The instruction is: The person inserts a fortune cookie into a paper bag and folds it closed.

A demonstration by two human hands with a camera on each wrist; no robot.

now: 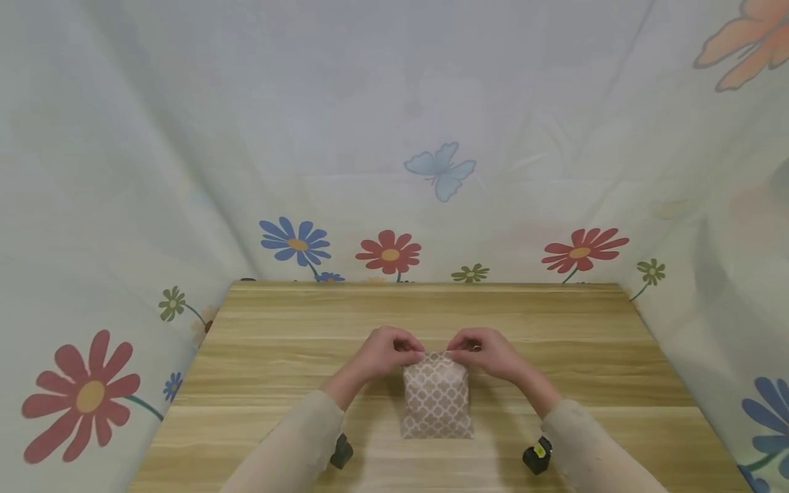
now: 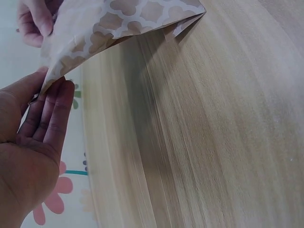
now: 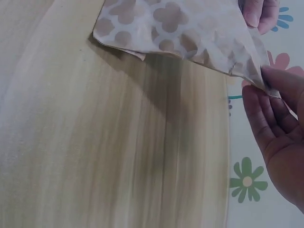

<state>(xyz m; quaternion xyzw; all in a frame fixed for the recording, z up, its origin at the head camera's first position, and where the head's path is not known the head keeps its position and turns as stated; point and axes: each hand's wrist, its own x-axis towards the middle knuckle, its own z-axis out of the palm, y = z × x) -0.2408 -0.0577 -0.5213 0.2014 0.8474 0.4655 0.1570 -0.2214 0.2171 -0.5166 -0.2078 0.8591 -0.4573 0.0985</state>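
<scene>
A tan paper bag with a white lattice pattern is held upright-to-tilted over the wooden table, its far edge raised between both hands. My left hand pinches the far left corner between thumb and fingers. At the far right corner, my right hand pinches in the same way. In the left wrist view the bag slopes from the left hand down toward the wood. The right wrist view has the right hand gripping a creased corner of the bag, whose folded bottom flap shows at the near end.
The wooden table has a pale floral cloth hanging behind and at both sides. Black devices are at the sleeves, one beside the left forearm and one beside the right forearm.
</scene>
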